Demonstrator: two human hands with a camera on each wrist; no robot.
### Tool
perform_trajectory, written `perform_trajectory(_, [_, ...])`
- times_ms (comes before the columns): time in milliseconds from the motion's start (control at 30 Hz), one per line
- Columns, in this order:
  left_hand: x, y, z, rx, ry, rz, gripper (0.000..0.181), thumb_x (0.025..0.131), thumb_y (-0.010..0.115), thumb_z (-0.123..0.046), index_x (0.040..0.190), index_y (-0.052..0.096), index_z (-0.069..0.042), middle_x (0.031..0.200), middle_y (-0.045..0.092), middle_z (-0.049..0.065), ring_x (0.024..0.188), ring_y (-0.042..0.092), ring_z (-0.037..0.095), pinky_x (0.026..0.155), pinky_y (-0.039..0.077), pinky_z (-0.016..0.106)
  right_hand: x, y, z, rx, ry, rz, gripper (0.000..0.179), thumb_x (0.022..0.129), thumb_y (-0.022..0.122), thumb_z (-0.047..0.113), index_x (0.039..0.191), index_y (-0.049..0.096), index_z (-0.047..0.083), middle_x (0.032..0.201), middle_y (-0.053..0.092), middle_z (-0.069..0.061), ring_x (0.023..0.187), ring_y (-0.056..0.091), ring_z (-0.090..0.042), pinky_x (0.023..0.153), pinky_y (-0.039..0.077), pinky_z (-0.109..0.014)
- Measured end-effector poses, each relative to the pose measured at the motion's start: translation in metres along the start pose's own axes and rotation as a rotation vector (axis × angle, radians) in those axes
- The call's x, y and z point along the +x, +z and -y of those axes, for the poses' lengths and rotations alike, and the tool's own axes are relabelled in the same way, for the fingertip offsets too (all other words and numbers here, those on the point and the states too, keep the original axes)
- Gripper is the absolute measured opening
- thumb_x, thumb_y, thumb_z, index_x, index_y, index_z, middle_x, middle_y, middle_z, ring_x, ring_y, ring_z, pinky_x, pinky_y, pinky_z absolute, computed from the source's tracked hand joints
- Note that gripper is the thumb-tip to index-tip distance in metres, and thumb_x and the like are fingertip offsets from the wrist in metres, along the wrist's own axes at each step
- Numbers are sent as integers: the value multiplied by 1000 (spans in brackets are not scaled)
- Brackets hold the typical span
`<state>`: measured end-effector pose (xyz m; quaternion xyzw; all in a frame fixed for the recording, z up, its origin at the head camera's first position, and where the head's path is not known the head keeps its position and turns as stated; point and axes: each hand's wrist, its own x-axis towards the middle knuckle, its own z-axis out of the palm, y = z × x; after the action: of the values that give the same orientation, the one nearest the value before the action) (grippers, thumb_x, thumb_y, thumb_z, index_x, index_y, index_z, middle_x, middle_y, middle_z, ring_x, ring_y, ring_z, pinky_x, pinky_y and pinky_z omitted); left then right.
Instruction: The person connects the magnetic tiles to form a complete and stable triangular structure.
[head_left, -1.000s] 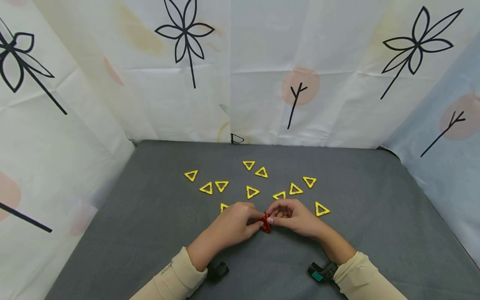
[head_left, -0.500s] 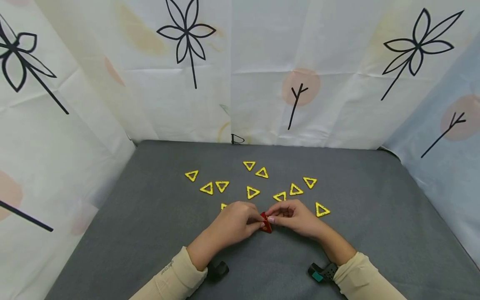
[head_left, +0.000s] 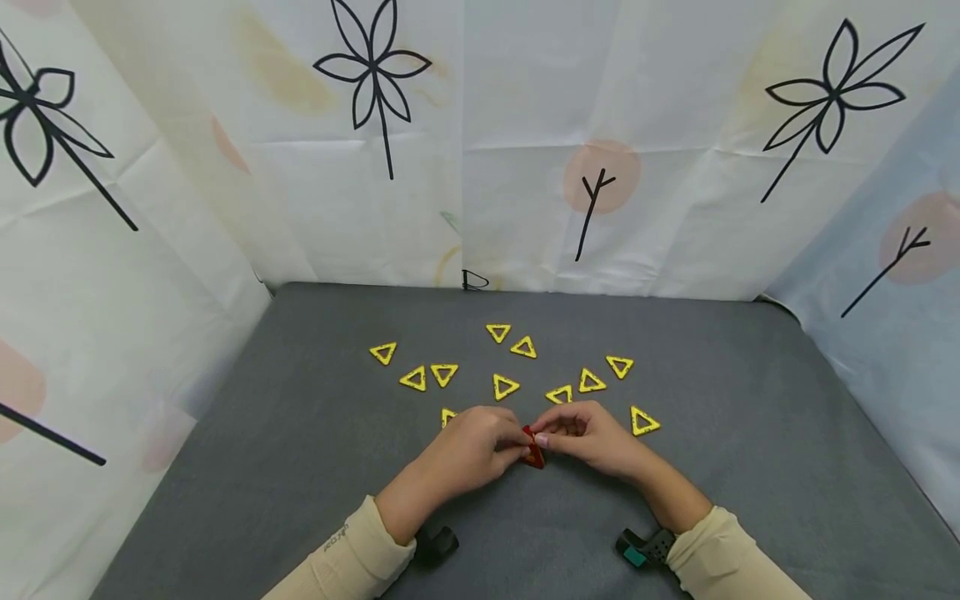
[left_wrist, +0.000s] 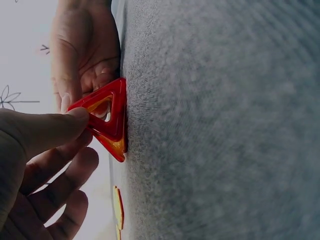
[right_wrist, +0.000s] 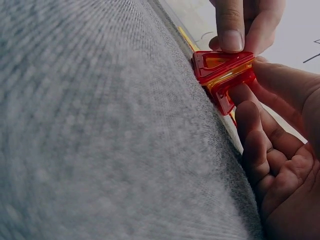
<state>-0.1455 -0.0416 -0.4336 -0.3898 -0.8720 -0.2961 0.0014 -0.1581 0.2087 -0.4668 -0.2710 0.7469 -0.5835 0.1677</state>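
Between my two hands, red translucent triangle tiles (head_left: pixel 535 457) stand on edge on the grey cloth, leaning together at their tops. In the left wrist view the nearest red triangle (left_wrist: pixel 121 112) has an open triangular middle, with another tile slanting behind it. My left hand (head_left: pixel 467 450) pinches the tiles near the top with thumb and fingertips. From the other side, my right hand (head_left: pixel 592 439) pinches an upper corner, its other fingers curled below. The right wrist view shows tile faces (right_wrist: pixel 205 67) meeting along an edge. Fingers hide part of the tiles.
Several yellow triangle tiles (head_left: pixel 506 386) lie scattered on the grey cloth (head_left: pixel 337 467) beyond my hands. One yellow tile (head_left: pixel 447 417) is partly covered by my left hand. Another (head_left: pixel 643 421) lies right of my right hand. Patterned white fabric (head_left: pixel 510 217) walls the back and sides.
The red tiles have turned a little, so that the face toward me shows slightly wider. Both hands keep their pinch in nearly the same place.
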Motion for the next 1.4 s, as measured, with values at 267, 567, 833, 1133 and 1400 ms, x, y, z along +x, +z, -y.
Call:
perform_trajectory(267, [0, 1, 3, -35, -57, 48, 9, 100, 78, -24, 105, 83, -19, 95, 75, -9, 82, 63, -2, 75, 54, 20, 0, 0, -1, 12, -15, 16, 19, 98, 75, 5, 117, 75, 1, 96, 75, -18, 81, 72, -12, 69, 59, -29])
perform_trajectory(567, [-2, -1, 5, -30, -133, 136, 16, 102, 68, -15, 109, 82, -17, 95, 67, -8, 78, 57, 0, 74, 54, 21, 0, 2, -1, 9, 15, 10, 18, 98, 76, 7, 116, 76, 3, 95, 75, -15, 80, 70, -11, 68, 58, -29])
perform_trajectory(833, [-2, 1, 7, -19, -101, 158, 14, 105, 68, -16, 111, 81, -14, 96, 67, -6, 81, 58, 1, 77, 54, 22, 0, 1, -3, 7, -5, 20, 17, 97, 76, 5, 114, 75, 2, 91, 73, -17, 75, 67, -10, 65, 56, -28])
perform_trajectory(1133, [-2, 2, 5, -51, -123, 216, 9, 106, 67, -15, 107, 75, -14, 94, 64, -7, 80, 56, 0, 77, 54, 22, -1, 2, -4, -19, -9, 17, 17, 97, 77, 5, 114, 76, 4, 89, 73, -14, 74, 65, -9, 64, 55, -27])
perform_trajectory(1400, [0, 3, 2, -6, -138, 255, 8, 110, 61, -17, 105, 66, -14, 92, 58, -7, 76, 52, 4, 73, 50, 23, 0, 2, -4, -20, -26, 14, 16, 97, 76, 4, 113, 75, 3, 89, 73, -12, 74, 65, -8, 65, 56, -28])
